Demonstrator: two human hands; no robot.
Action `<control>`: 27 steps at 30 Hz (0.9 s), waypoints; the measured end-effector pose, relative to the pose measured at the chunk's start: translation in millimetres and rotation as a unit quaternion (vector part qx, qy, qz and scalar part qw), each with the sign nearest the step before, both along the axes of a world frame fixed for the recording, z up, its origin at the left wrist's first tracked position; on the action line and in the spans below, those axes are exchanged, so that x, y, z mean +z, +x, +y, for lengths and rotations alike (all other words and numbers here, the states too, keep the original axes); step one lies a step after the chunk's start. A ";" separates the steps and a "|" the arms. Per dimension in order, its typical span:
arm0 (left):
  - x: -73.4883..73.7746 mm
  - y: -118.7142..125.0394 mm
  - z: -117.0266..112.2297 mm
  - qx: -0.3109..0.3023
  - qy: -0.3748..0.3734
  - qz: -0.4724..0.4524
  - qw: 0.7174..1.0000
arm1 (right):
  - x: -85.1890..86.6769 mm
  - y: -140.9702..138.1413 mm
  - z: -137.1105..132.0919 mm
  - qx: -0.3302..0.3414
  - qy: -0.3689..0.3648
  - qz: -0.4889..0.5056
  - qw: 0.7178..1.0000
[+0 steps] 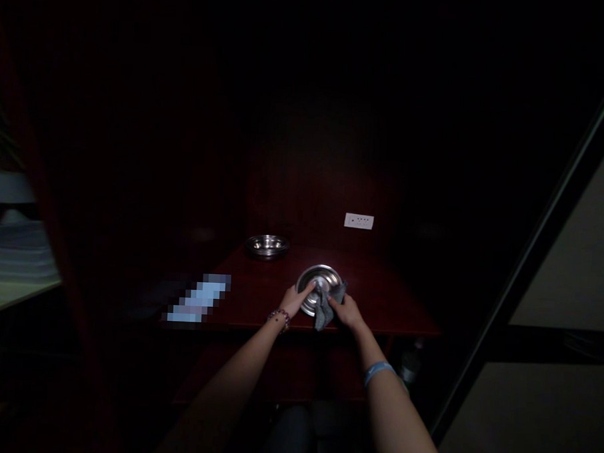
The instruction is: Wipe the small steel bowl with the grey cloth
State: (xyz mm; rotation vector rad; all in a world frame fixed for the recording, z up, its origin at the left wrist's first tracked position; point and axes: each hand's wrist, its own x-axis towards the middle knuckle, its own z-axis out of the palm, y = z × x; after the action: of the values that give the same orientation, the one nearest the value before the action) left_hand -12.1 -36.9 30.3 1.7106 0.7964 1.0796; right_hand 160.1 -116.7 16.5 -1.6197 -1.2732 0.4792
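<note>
A shiny round metal dish [324,273] is tilted up above the front part of the dark red desk [379,303]. On its left rim my left hand [295,297] is closed, the thumb lying over the inside. My right hand [346,310] grips a grey cloth [323,314] against the dish's right side, and the cloth hangs below the rim. The right fingers are partly hidden behind cloth and dish. Farther back on the left stand more metal dishes [267,247], seemingly stacked.
A white socket panel [359,221] is on the back wall. At left lies a blurred-out bright patch [199,300]. A bottle [410,365] stands low at the right, below the desk top. Stacked pale trays [15,257] are at the far left.
</note>
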 end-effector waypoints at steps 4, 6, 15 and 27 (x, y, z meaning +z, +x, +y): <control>1.4 0.2 -2.1 -0.007 0.005 -0.004 1.000 | -0.4 0.0 0.0 0.000 -0.001 0.006 1.000; 1.9 0.2 -2.8 -0.009 0.001 -0.003 1.000 | -0.7 0.3 0.2 -0.001 -0.001 0.007 1.000; 2.1 -0.1 -1.9 0.014 -0.042 -0.008 0.999 | 0.0 0.5 -1.2 -0.006 -0.003 -0.004 1.000; -7.6 2.6 6.9 0.010 0.015 0.002 1.000 | 3.7 -3.5 -4.3 -0.026 -0.009 -0.015 1.000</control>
State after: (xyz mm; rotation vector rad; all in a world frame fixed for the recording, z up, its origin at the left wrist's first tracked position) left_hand -9.5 -30.0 22.7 1.7335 0.8045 1.1073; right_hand 156.6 -121.0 20.2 -1.6773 -1.2491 0.4367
